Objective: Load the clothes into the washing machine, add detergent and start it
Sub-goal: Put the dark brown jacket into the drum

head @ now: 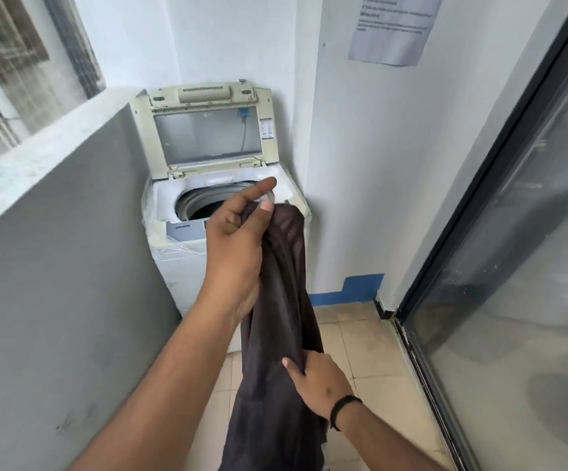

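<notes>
**Dark garment held before the open washer**

A dark brown garment (pixel 282 300) hangs in front of the washing machine (pixel 187 260), whose lid (pixel 208 137) stands raised. The left hand (pixel 238 229) pinches its top; the right hand (pixel 316 382) grips it lower down.

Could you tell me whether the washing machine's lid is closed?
No, the lid of the washing machine stands raised, leaving the drum open.

One washing machine (pixel 208 212) stands with its one lid (pixel 208 130) raised. Two hands, the left hand (pixel 238 232) and the right hand (pixel 316 382), hold one dark garment (pixel 282 300). One paper notice (pixel 391 25) hangs on the wall.
</notes>
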Motion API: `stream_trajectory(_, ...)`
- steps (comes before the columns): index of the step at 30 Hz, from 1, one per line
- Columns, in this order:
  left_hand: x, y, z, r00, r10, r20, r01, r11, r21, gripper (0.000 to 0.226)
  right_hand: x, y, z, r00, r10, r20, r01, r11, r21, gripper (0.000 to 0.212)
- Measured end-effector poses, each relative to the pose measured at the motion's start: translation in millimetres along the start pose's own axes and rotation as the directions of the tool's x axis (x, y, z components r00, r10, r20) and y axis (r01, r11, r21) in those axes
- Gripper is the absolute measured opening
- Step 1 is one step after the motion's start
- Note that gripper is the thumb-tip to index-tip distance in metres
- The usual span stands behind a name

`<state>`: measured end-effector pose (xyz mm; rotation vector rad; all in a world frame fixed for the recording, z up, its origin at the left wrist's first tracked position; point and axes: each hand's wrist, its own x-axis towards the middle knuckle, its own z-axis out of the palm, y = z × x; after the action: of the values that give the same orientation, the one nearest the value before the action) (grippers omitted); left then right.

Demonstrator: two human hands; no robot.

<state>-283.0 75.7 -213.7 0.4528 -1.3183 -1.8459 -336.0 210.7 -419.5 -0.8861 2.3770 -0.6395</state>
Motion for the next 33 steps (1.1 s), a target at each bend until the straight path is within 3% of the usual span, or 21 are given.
stream_trajectory(3, 11, 18, -10, 0.998, 0.055, -0.025, -0.054, 0.997, 0.047, 0.034, 28, 25, -24, 0.989, 0.091, 0.12, -0.089, 0.996, -0.021, 0.034)
stream_trajectory(5, 14, 21, -25, 0.997, 0.049, -0.052, -0.045, 0.996, 0.081, 0.038, 51, 27, -48, 0.987, 0.107, 0.119, -0.109, 0.994, 0.01, 0.027)
stream_trajectory(8, 12, 14, -42, 0.992, 0.0, -0.124, 0.016, 0.992, 0.126, 0.039, 86, 6, -97, 0.997, 0.023, -0.071, -0.018, 0.997, 0.073, 0.025)
stream_trajectory(11, 4, -2, -48, 0.98, -0.044, -0.192, 0.083, 0.977, 0.199, 0.036, 101, -44, -152, 0.957, -0.15, -0.248, 0.186, 0.974, 0.129, 0.022)
stream_trajectory(13, -1, -17, -48, 0.976, -0.079, -0.202, 0.13, 0.959, 0.251, 0.038, 96, -82, -184, 0.862, -0.326, -0.388, 0.393, 0.913, 0.107, 0.02)
stream_trajectory(16, -8, -36, -34, 0.975, -0.17, -0.144, 0.211, 0.914, 0.346, 0.058, 57, -140, -218, 0.669, -0.572, -0.474, 0.699, 0.702, 0.14, 0.044)
stream_trajectory(19, -7, -50, -9, 0.97, -0.212, -0.118, 0.242, 0.87, 0.429, 0.048, 2, -180, -238, 0.51, -0.803, -0.31, 0.854, 0.429, 0.293, 0.058)
stream_trajectory(22, 4, -54, 0, 0.976, -0.016, -0.215, 0.133, 0.829, 0.543, 0.029, -25, -174, -241, 0.42, -0.9, -0.116, 0.877, 0.369, 0.306, 0.062)
stream_trajectory(25, 11, -39, 15, 0.976, 0.015, -0.218, 0.09, 0.88, 0.467, 0.025, -14, -138, -238, 0.507, -0.853, -0.122, 0.798, 0.411, 0.44, 0.074)
stream_trajectory(28, 24, -16, 32, 0.982, 0.162, -0.098, -0.107, 0.902, 0.418, 0.017, 17, -90, -210, 0.693, -0.58, -0.428, 0.719, 0.513, 0.47, 0.073)
stream_trajectory(29, 29, -8, 38, 0.978, 0.186, -0.099, -0.14, 0.926, 0.352, 0.023, 25, -73, -197, 0.746, -0.489, -0.453, 0.666, 0.572, 0.479, 0.077)
stream_trajectory(31, 39, 6, 54, 0.979, 0.149, -0.136, -0.13, 0.981, 0.144, 0.026, 36, -43, -168, 0.846, -0.397, -0.356, 0.531, 0.688, 0.495, 0.089)
stream_trajectory(33, 48, 15, 72, 0.988, 0.127, -0.093, -0.122, 0.991, 0.055, 0.012, 45, -25, -139, 0.91, -0.344, -0.231, 0.412, 0.816, 0.405, 0.097)
